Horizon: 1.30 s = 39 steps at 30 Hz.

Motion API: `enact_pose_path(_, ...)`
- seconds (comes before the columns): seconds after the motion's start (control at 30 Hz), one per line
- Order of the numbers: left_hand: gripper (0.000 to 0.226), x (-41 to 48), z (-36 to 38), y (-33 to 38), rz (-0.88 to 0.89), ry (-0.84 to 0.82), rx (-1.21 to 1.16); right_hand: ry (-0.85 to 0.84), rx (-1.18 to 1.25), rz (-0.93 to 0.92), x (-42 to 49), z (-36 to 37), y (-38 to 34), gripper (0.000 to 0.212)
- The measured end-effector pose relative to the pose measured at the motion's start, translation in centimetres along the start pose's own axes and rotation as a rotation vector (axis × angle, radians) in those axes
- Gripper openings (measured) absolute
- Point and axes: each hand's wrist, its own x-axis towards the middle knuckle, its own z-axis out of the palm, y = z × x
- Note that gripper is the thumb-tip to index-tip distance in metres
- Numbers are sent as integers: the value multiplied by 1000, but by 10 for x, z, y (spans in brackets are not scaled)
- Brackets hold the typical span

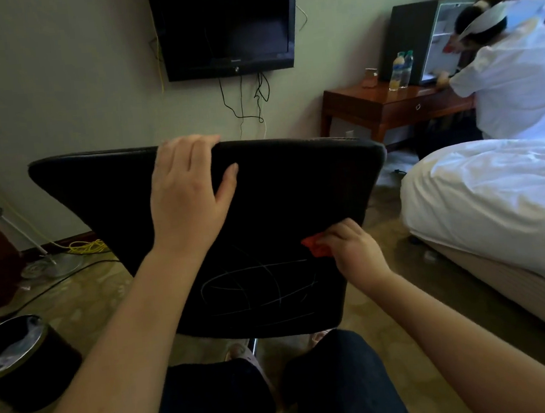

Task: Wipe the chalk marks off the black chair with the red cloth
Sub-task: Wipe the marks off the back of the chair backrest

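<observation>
The black chair point(296, 187) stands right in front of me, its backrest facing me. White chalk marks point(258, 290) scrawl across the lower part of the backrest. My left hand point(187, 194) grips the top edge of the backrest, fingers curled over it, thumb on the near face. My right hand point(350, 249) holds the bunched red cloth point(314, 247) against the backrest's right edge, just above and right of the scribbles. Most of the cloth is hidden inside the hand.
A black waste bin point(21, 360) stands at lower left. A bed with white bedding point(494, 200) fills the right. Another person in white point(517, 79) bends at a wooden desk point(387, 104). A wall television point(225, 26) hangs ahead; cables point(87, 247) lie on the floor.
</observation>
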Motion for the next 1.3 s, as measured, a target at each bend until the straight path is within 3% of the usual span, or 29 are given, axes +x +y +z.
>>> enact_pose_path(0.1,37,1,5,9,14,35,-19,168,6,-64,25,-32,-13,16)
enact_pose_path(0.17,37,2,8,14,12,50,-22,392,5,-73,51,-65,-28,16)
enact_pose_path(0.23,38,0,11,18,8,45,-19,504,2,-72,70,-85,-36,16)
enact_pose_path(0.33,38,-1,12,22,18,51,-29,488,-4,-87,61,-71,-32,25)
enact_pose_path(0.53,39,-2,11,20,42,43,-27,141,0,-73,24,-21,-13,23)
enact_pose_path(0.6,38,-4,11,21,37,51,-34,207,15,-102,34,-39,-23,24)
enact_pose_path(0.77,39,-4,10,22,-6,28,-51,580,23,-117,79,-88,-53,19)
enact_pose_path(0.87,40,-6,9,18,4,19,-55,486,47,-134,67,-61,-50,33)
enact_pose_path(0.97,42,-5,7,15,17,6,-50,215,-40,-166,29,-10,-29,19)
enact_pose_path(1.03,43,-5,5,14,29,1,-44,52,-63,-141,13,8,-20,44)
enact_pose_path(1.07,43,-6,5,15,35,-2,-42,25,-37,-136,13,8,-20,47)
enact_pose_path(1.13,45,-8,5,15,43,-4,-41,92,-3,-180,24,-6,-30,33)
enact_pose_path(1.2,46,-7,6,12,44,-7,-51,288,44,-201,44,-35,-47,16)
enact_pose_path(1.3,48,-2,1,3,82,-42,-98,616,37,-169,80,-80,-61,22)
